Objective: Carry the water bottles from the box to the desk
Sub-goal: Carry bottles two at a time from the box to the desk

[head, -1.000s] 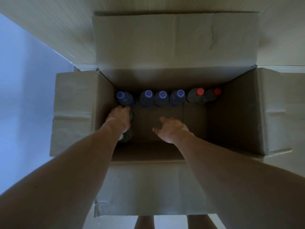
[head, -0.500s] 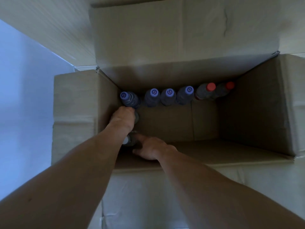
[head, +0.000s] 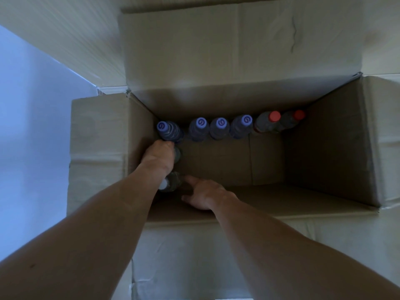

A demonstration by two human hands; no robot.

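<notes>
An open cardboard box [head: 324,152] holds water bottles. Along its far wall stand several blue-capped bottles [head: 218,128] and two red-capped bottles [head: 268,123]. My left hand [head: 159,156] reaches down by the left wall and curls over the top of a water bottle [head: 178,153], which it mostly hides. Another bottle, with a white cap [head: 171,182], stands in the near left corner, partly behind my left forearm. My right hand [head: 203,193] lies just right of it, its fingers spread and its fingertips at the bottle's side.
The box's far flap [head: 238,50] stands up against a pale wall. Its side flaps and near flap [head: 184,256] are folded outward. The box floor [head: 227,161] shows bare cardboard in the middle and on the right. The floor lies to the left.
My right hand has moved from the middle of the box to the near left corner, beside the white-capped bottle. My left hand has stayed on its bottle.
</notes>
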